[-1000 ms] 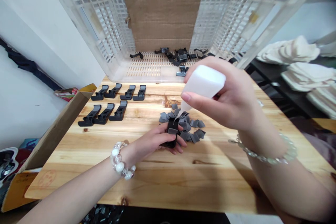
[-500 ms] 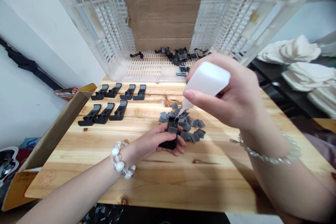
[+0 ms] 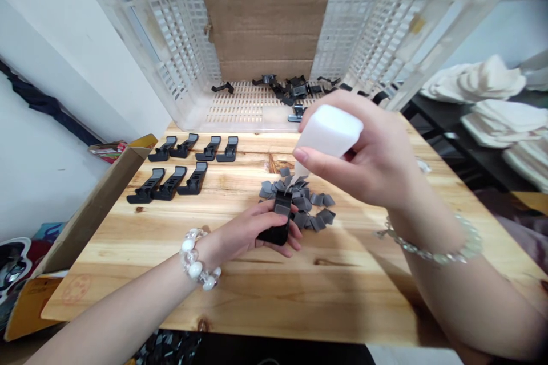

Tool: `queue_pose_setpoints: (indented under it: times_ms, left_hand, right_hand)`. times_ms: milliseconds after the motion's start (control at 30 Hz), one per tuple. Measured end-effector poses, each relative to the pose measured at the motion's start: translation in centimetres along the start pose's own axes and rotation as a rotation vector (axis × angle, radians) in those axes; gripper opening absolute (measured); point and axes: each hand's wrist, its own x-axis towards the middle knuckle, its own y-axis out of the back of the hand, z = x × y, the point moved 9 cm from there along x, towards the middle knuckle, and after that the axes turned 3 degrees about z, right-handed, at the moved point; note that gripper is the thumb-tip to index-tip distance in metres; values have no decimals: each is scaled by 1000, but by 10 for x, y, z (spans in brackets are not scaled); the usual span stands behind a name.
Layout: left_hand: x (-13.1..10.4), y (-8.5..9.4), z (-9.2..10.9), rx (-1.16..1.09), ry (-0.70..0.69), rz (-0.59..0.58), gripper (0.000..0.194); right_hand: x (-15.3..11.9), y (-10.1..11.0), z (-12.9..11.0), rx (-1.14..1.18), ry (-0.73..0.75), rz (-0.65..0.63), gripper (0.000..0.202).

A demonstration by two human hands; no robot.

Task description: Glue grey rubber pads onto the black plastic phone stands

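The black part [image 3: 274,232] is in the middle of the table [image 3: 274,302], pinched in the left hand [image 3: 250,229], thumb on top and the other fingers partly spread beneath and beside it. A grey patch shows next to the thumb. The right hand [image 3: 372,154] is wrapped around a white bottle [image 3: 329,132], tipped so that its thin nozzle [image 3: 296,179] points down at the far end of the part; whether it touches, or any liquid is out, cannot be told.

Just beyond and to the right, loose grey squares [image 3: 303,203] lie scattered, apparently unused. To the left, seven similar black pieces [image 3: 194,178] stand in two rows, four far and three near, with grey on their upper faces; these look finished. The held one seems partway through. At the far side, inside the white crate [image 3: 188,120], lies a jumble of black pieces [image 3: 297,88]; whether they are done is unclear.
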Motion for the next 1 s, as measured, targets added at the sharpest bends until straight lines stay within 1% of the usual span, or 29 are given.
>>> queue_pose_setpoints:
  times_ms: [533,767,1000]
  left_hand:
    - [-1,-1,-1,14,1,1,29]
    - [0,0,-1,17,5,3,29]
    - [0,0,0,15,0,-5,29]
  right_hand:
    - [-1,-3,-1,19,32,-13,23]
    - [-1,-6,1,31,27,-32,22]
    - [-1,-5,3,31,6,-29,26]
